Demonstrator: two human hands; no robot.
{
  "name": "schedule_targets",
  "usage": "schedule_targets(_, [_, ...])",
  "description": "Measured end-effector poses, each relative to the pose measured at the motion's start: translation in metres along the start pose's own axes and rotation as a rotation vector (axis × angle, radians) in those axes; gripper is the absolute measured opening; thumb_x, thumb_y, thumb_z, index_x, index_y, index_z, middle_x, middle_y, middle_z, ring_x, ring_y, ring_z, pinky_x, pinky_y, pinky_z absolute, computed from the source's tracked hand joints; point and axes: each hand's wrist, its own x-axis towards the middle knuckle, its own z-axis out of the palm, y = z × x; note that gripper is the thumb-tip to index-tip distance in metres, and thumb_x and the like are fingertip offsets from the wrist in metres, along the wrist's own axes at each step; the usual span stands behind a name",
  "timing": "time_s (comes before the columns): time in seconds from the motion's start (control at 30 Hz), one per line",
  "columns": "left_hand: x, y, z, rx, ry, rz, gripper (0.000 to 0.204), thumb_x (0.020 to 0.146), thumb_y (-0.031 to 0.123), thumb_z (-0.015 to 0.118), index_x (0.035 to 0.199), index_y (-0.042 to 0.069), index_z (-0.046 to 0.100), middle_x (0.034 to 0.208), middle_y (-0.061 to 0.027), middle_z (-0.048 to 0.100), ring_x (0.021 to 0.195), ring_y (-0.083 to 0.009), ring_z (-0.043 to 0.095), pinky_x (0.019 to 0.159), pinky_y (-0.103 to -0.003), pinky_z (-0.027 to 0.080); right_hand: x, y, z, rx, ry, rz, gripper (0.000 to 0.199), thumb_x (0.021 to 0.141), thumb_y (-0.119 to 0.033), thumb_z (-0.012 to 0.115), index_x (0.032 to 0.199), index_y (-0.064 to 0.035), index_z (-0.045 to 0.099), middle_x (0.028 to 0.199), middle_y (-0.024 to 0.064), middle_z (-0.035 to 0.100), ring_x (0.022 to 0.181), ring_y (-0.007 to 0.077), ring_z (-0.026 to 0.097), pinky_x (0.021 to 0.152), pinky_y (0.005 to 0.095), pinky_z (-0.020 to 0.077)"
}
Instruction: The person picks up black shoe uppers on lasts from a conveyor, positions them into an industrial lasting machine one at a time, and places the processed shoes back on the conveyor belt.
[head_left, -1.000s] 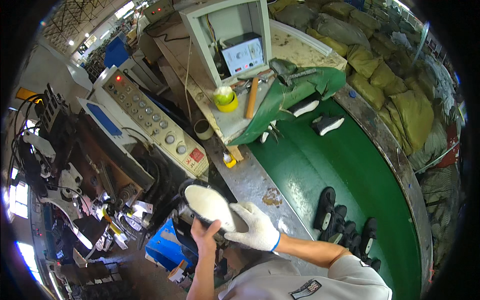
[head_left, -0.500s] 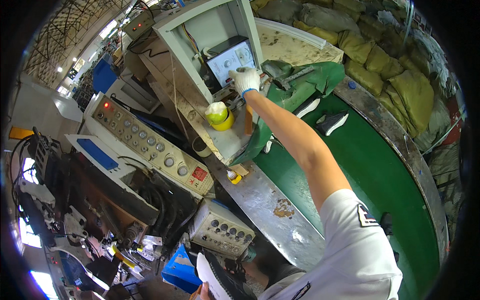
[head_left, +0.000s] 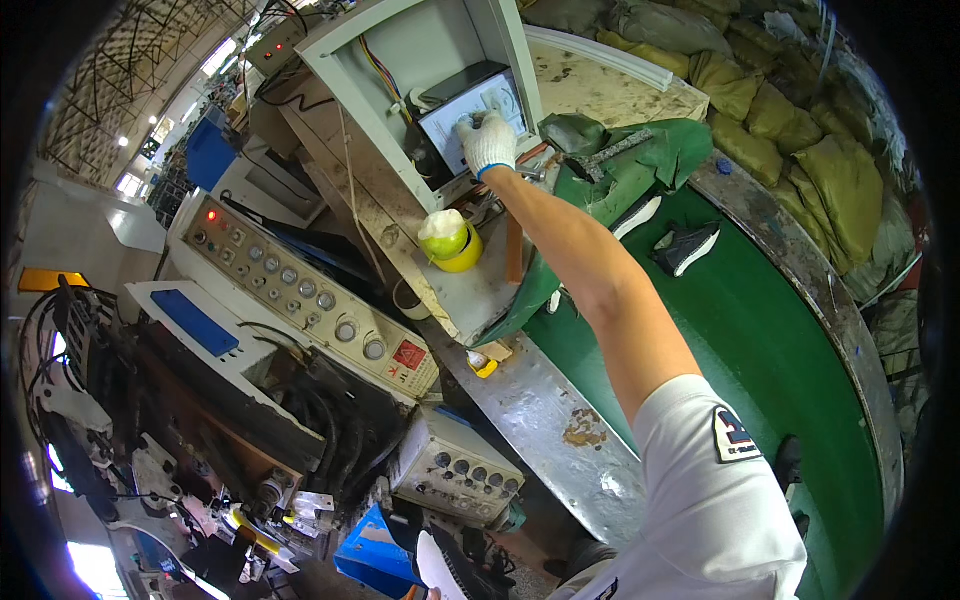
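My right hand (head_left: 487, 142), in a white knit glove with a blue cuff, reaches up to a pale-faced control unit (head_left: 453, 150) inside an open grey metal cabinet (head_left: 382, 110). Its fingers curl over the middle of the panel, where they cover a knob. At the bottom edge, a bit of my left hand (head_left: 433, 594) shows, holding a black shoe with a white sole (head_left: 440, 566); most of that hand is cut off. Below the cabinet sits a yellow cup (head_left: 462, 258) with a lime-green, white-topped container (head_left: 441, 236) in it.
Dark shoes (head_left: 686, 247) lie on the green conveyor belt (head_left: 740, 350), inside a metal rim. Green sheeting (head_left: 640, 170) drapes beside the cabinet. A cream control panel (head_left: 300, 295) and a knobbed box (head_left: 455, 465) stand to the left. Several sacks (head_left: 830, 190) are piled at the far right.
My right hand has moved from the panel's lower edge up and left onto its knob. The shoe in my left hand has sunk lower in view. The whole scene has shifted slightly.
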Motion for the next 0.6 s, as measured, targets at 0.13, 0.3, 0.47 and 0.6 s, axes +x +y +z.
schedule_targets(0.13, [0.0044,-0.002,0.0049,0.014,0.0,-0.005,0.06,0.086,0.043,0.062,0.125,-0.003,0.058,0.111,-0.0189,0.068,0.096,-0.0338,0.065,0.087,-0.046,0.053,-0.0001,-0.0024,-0.0037,-0.071,-0.023,-0.015,0.036,0.078,-0.031,0.073,0.093,0.0021,0.072,0.095,0.0277,0.069,0.093,0.0433,0.067,0.087,0.0474,0.0529])
schedule_targets(0.3, [0.0069,-0.0056,0.0068,0.027,-0.004,-0.005,0.059,0.086,0.044,0.062,0.123,-0.002,0.059,0.111,-0.0186,0.068,0.097,-0.0337,0.065,0.087,-0.047,0.052,-0.0016,-0.0061,-0.007,-0.066,-0.017,-0.049,0.034,0.079,-0.031,0.072,0.09,0.0009,0.072,0.091,0.0282,0.069,0.09,0.0431,0.067,0.085,0.0484,0.0533])
schedule_targets(0.47, [0.0104,-0.0069,0.0098,0.038,-0.005,-0.006,0.059,0.087,0.045,0.062,0.122,-0.001,0.061,0.112,-0.0183,0.068,0.097,-0.0335,0.065,0.087,-0.047,0.052,0.0006,-0.0022,-0.0054,-0.048,0.001,-0.088,0.033,0.079,-0.03,0.071,0.089,0.0008,0.072,0.09,0.0283,0.069,0.089,0.0429,0.068,0.084,0.0488,0.0533])
schedule_targets(0.6, [0.0116,-0.0078,0.0089,0.044,-0.001,-0.008,0.058,0.087,0.046,0.063,0.121,-0.001,0.062,0.112,-0.0181,0.068,0.097,-0.0334,0.065,0.087,-0.048,0.052,0.0016,0.0004,-0.0041,-0.071,-0.002,-0.104,0.032,0.08,-0.03,0.071,0.089,0.0008,0.072,0.09,0.0281,0.069,0.088,0.0427,0.068,0.084,0.0486,0.0534])
